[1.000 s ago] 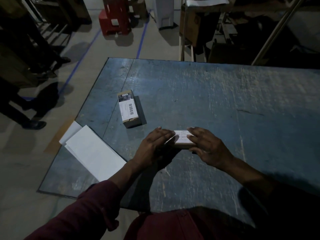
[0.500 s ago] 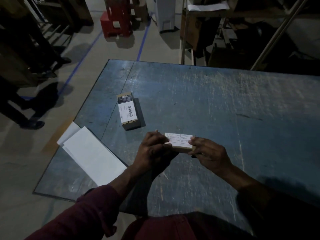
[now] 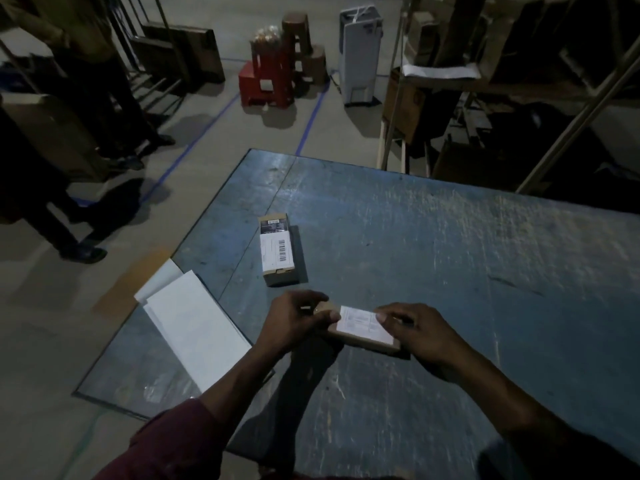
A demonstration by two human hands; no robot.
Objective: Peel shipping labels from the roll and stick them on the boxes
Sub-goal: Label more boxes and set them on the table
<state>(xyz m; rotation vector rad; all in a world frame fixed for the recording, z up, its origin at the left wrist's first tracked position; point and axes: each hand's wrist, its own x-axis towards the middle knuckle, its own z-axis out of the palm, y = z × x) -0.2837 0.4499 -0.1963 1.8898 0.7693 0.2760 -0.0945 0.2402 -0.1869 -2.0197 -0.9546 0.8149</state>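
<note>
A small brown box with a white label on its top is held between my two hands, just above or on the blue table. My left hand grips its left end with curled fingers. Its right end is held by my right hand, whose thumb presses on the label. A second brown box with a barcode label lies flat farther back on the table. White label sheets lie at the table's left edge.
The table's left edge and near-left corner are close to the sheets. People's legs and shoes stand on the floor to the left. Red stools, a white bag and shelving stand behind the table.
The hands went from pressing flat on the labelled box to gripping its two ends. The head camera tilted up, showing more of the floor behind.
</note>
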